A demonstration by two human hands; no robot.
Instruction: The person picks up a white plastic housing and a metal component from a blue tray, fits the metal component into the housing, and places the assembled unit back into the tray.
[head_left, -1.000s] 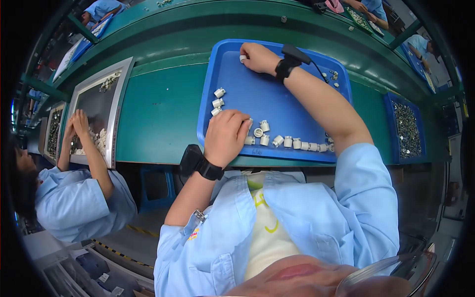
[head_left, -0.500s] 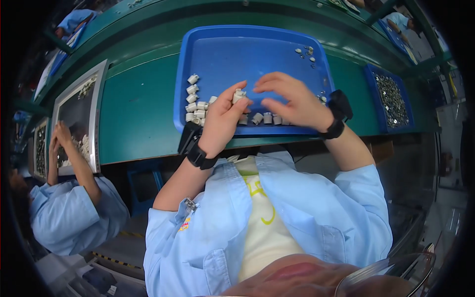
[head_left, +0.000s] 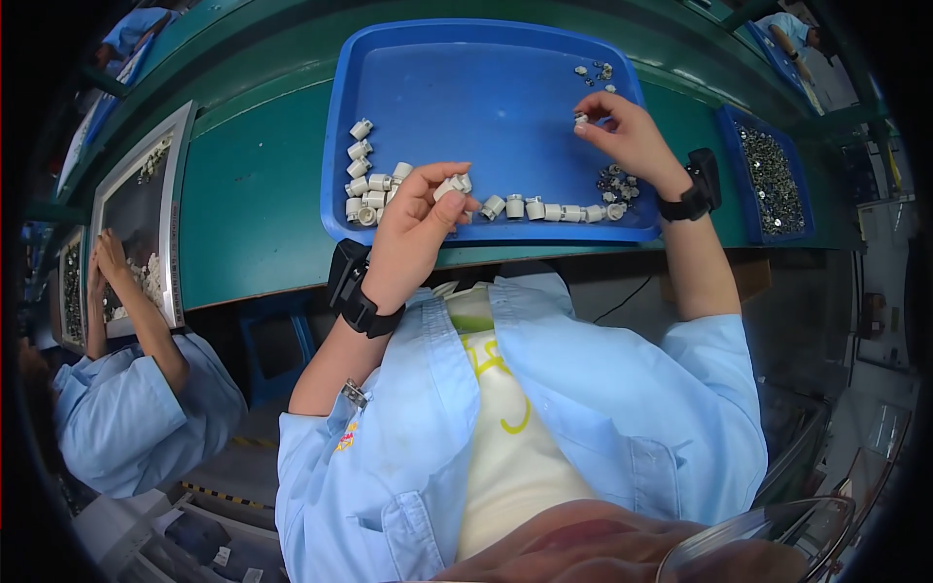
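Note:
In my left hand, above the front of a blue tray, a white cylindrical fitting sits between thumb and fingers. My right hand is over the tray's right side, pinching a small white piece whose exact kind I cannot make out. Several like white fittings lie in a row along the tray's front edge. More white fittings are bunched at its left front corner. Small metal and white parts are piled below my right hand, with a few small pieces at the far right.
To the right stands a blue bin full of small metal parts. On the left, a co-worker's hands are over a metal-framed tray holding white parts. The green bench runs under everything.
My right hand has moved away from the left, to the right and farther back, and now pinches a small piece. My left hand still holds its white fitting. The view has shifted slightly.

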